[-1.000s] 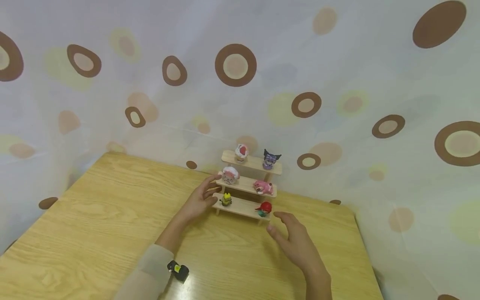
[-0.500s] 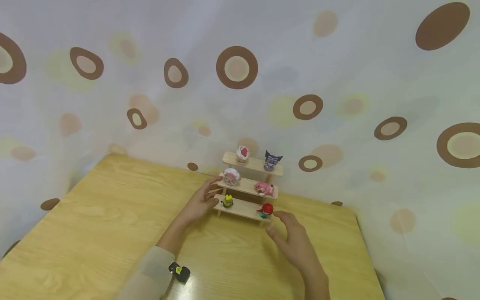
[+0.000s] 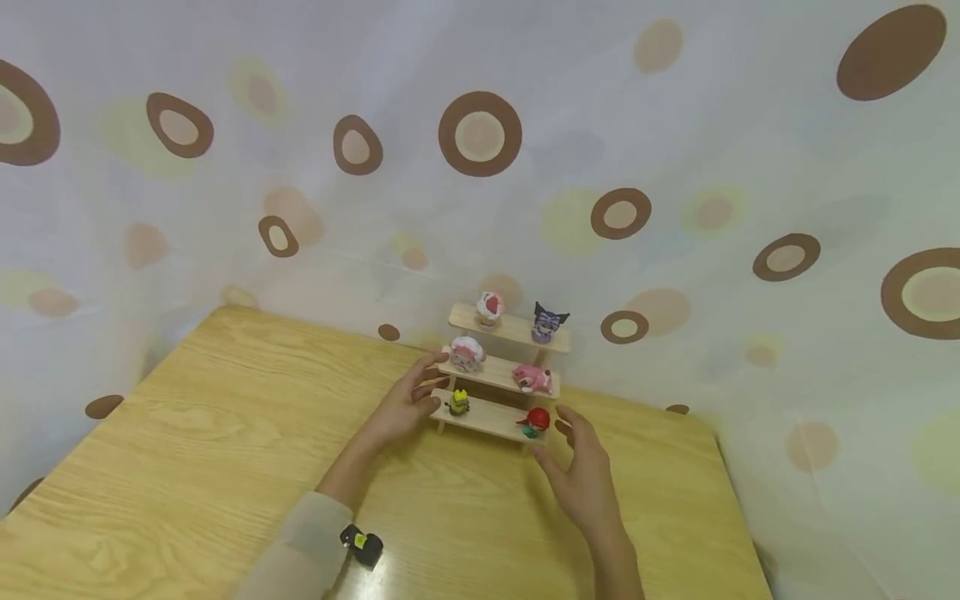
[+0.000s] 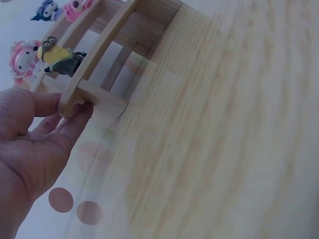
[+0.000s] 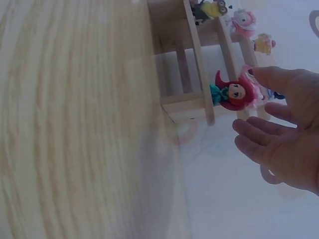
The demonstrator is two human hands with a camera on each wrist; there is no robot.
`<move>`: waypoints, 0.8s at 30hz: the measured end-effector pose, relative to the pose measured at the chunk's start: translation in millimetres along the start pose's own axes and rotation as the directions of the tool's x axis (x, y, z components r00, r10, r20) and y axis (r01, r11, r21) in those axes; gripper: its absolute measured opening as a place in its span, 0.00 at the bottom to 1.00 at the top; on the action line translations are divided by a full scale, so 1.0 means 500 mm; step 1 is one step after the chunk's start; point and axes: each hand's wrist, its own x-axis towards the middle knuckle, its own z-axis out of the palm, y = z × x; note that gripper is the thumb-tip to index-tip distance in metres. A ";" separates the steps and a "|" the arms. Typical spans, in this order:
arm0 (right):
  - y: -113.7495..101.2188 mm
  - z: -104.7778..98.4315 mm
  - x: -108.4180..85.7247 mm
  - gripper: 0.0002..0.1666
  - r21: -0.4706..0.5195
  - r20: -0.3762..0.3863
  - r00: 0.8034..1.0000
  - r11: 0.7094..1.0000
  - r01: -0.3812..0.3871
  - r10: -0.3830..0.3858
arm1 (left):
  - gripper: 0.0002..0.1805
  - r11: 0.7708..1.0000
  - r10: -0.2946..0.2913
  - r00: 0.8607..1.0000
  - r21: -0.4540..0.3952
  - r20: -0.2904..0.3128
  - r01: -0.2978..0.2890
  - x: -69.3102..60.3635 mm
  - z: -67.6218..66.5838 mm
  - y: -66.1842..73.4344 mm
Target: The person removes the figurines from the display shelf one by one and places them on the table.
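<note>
A pale, three-step wooden stand (image 3: pixel 487 417) bears six small figurines (image 3: pixel 458 403) at your 12 o'clock.
Your left hand (image 3: pixel 401 408) pinches its bottom step at 8 o'clock; your right hand (image 3: pixel 585 475), thumb and fingers apart, hovers near a red-haired figurine (image 3: pixel 536 421) at 5 o'clock. Yellowish wood-grain worktop (image 3: pixel 262 417); white backdrop (image 3: pixel 412 67) with brown rings.

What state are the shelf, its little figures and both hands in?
Shelf: standing on the table
Yellow figure: upright
Red-haired figure: upright
White-capped figure: upright
Pink figure: lying down
Red-and-white figure: upright
Black-eared figure: upright
Left hand: gripping the shelf's lower left end
Right hand: open, holding nothing
</note>
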 end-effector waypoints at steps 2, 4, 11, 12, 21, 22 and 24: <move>0.006 0.005 0.004 0.40 0.049 -0.015 1.000 0.999 -0.016 0.017 | 0.42 1.000 0.002 1.000 0.000 -0.001 -0.002 0.002 0.002 0.001; 0.012 0.010 0.007 0.39 0.096 -0.018 0.999 0.995 -0.033 0.035 | 0.42 1.000 0.004 1.000 0.001 0.001 -0.004 0.003 0.003 0.001; 0.033 0.027 0.023 0.36 0.194 -0.062 0.998 0.981 0.007 0.005 | 0.42 1.000 0.003 1.000 0.014 -0.009 -0.003 0.002 0.002 0.002; 0.033 0.028 0.026 0.35 0.199 -0.067 0.998 0.980 0.004 0.010 | 0.42 1.000 0.005 1.000 0.016 -0.007 -0.005 0.003 0.002 0.002; 0.046 0.050 0.035 0.29 0.200 -0.105 0.994 0.979 0.050 -0.030 | 0.42 1.000 0.023 1.000 0.015 -0.015 -0.023 -0.002 0.001 -0.002; 0.048 0.052 0.036 0.27 0.198 -0.118 0.992 0.978 0.062 -0.039 | 0.42 1.000 0.025 1.000 0.016 -0.016 -0.025 -0.001 0.001 -0.003; 0.050 0.056 0.038 0.25 0.193 -0.139 0.989 0.978 0.077 -0.050 | 0.43 0.999 0.034 0.999 0.023 -0.014 -0.034 0.002 0.001 -0.004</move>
